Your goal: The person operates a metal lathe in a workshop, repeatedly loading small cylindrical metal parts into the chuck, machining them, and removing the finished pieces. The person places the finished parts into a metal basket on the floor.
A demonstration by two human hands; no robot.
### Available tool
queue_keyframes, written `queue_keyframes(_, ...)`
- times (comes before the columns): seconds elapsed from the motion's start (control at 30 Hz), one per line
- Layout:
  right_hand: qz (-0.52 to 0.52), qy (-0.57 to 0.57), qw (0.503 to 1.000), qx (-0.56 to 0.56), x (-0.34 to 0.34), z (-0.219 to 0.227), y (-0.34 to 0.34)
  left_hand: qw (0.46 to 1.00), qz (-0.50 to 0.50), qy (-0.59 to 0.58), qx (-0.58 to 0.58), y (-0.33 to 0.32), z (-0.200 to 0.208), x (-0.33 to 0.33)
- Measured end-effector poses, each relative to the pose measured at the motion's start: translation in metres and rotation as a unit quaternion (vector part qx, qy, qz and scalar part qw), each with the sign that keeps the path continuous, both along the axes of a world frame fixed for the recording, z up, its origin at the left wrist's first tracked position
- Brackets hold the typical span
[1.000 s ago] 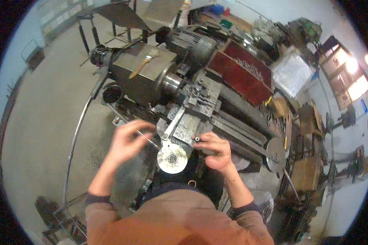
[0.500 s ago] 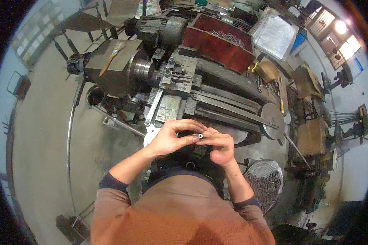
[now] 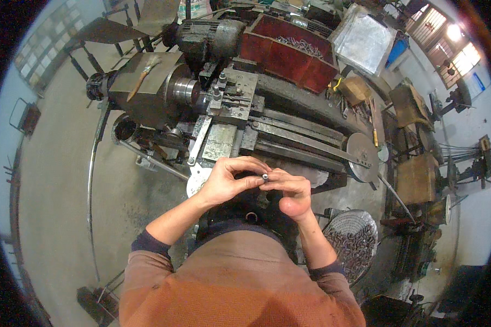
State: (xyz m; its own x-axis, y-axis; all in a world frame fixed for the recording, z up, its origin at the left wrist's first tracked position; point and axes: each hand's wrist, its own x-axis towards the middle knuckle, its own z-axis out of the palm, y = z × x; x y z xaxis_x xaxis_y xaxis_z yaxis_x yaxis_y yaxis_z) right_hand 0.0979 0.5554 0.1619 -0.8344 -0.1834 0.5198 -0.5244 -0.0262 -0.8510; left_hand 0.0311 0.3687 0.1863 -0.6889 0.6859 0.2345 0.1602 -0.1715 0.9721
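Observation:
In front of my body, a small metal tube (image 3: 265,177) is pinched between the fingertips of both hands, its round end with a hole facing up. My left hand (image 3: 227,181) closes thumb and fingers on it from the left. From the other side my right hand (image 3: 290,188) grips it, the fingers pressed together. Most of the tube's length is hidden by the fingers. Just beyond my hands stands a greasy lathe-like machine, with a bright round spindle (image 3: 185,90) and a tool slide (image 3: 235,92).
A dark red box (image 3: 289,60) of small metal parts stands behind the machine. At my right is a round basket (image 3: 350,219) filled with small metal pieces. A brush (image 3: 141,82) lies on the headstock (image 3: 154,98). A long lever bar (image 3: 158,162) juts out on the left.
Both hands stay together on the tube, whose end has tilted slightly. The machine sits a little further left in the picture as the view has shifted.

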Motion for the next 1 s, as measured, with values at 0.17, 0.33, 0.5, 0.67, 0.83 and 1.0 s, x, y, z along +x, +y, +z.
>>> queue_keyframes(0.17, -0.006, -0.010, 1.000, 0.007, -0.006, 0.000, 0.004, 0.998, 0.030, 0.042, -0.036, 0.003, 0.004, -0.006)
queue_keyframes(0.33, -0.026, 0.011, 0.996, 0.090, -0.020, -0.001, 0.022, 0.987, 0.056, 0.145, -0.052, 0.002, -0.002, -0.017)
queue_keyframes(0.5, -0.102, 0.029, 0.965, 0.239, -0.054, 0.011, 0.073, 0.962, 0.148, 0.182, -0.143, -0.043, -0.002, -0.033)
queue_keyframes(0.67, -0.216, 0.014, 0.902, 0.373, -0.152, 0.062, 0.127, 0.942, 0.293, 0.071, -0.150, -0.091, -0.013, -0.036)
queue_keyframes(0.83, -0.361, 0.048, 0.851, 0.379, -0.210, 0.089, 0.138, 0.923, 0.293, 0.054, -0.245, -0.101, -0.016, -0.052)
queue_keyframes(1.0, -0.275, 0.043, 0.889, 0.364, -0.146, 0.029, 0.118, 0.851, 0.299, 0.204, -0.381, -0.127, -0.058, -0.075)
